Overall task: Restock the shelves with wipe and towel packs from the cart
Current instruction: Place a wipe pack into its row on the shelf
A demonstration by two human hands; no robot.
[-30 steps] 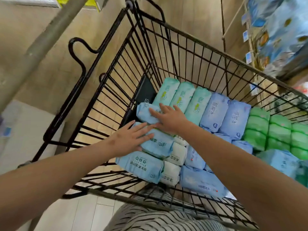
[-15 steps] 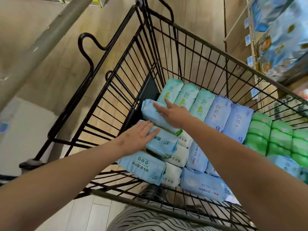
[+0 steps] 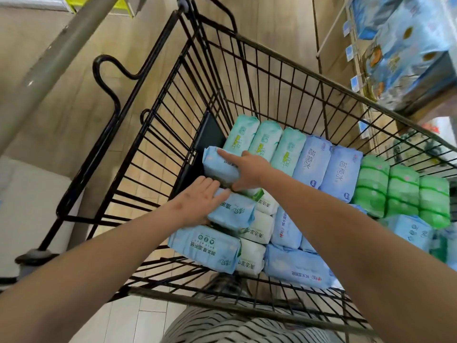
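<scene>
A black wire cart [image 3: 272, 78] holds rows of wipe packs. In its left column, light-blue packs lie stacked. My right hand [image 3: 249, 169] grips the top light-blue pack [image 3: 215, 167], index finger along its top and thumb under its near edge; the pack is tilted up off the one below. My left hand [image 3: 200, 201] rests with straight fingers on the left end of the second light-blue pack [image 3: 235, 214]. A third light-blue pack [image 3: 205, 246] lies nearest me.
Teal packs [image 3: 264, 142], lavender packs [image 3: 316, 164] and green packs [image 3: 400, 191] fill the cart's far and right side. Shelves with blue tissue bundles [image 3: 408, 45] stand at the right. A grey pole [image 3: 49, 63] crosses the upper left.
My right hand has closed round the top light-blue pack and tipped it up. My left hand has stayed on the second pack, shifting slightly toward its left end.
</scene>
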